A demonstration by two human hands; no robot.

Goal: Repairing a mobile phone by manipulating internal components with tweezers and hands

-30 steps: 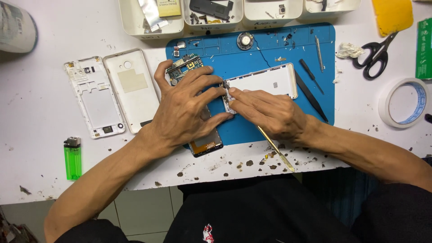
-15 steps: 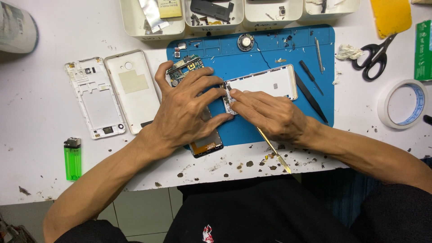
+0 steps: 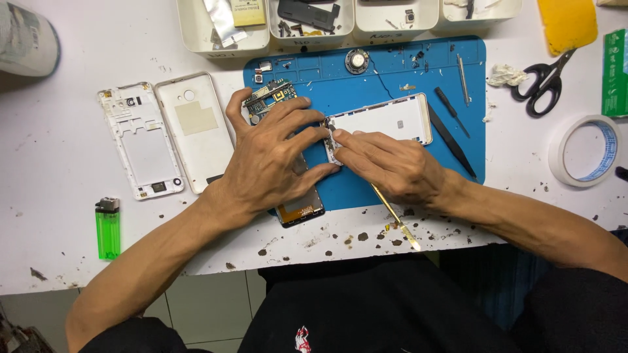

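Centre frame, blue mat: left hand spread flat over dismantled phone; right hand pinches white frame end. Risk: slipped fingertips could crack frame, tear cable.

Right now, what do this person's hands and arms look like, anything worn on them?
Both arms are bare from the hands to past the elbows: no sleeves reach into view. The left hand and the right hand wear no gloves, and no ring, watch or wristband shows on either. The nails are short and unpainted. Below the arms the person wears dark clothing with a small red and white emblem.
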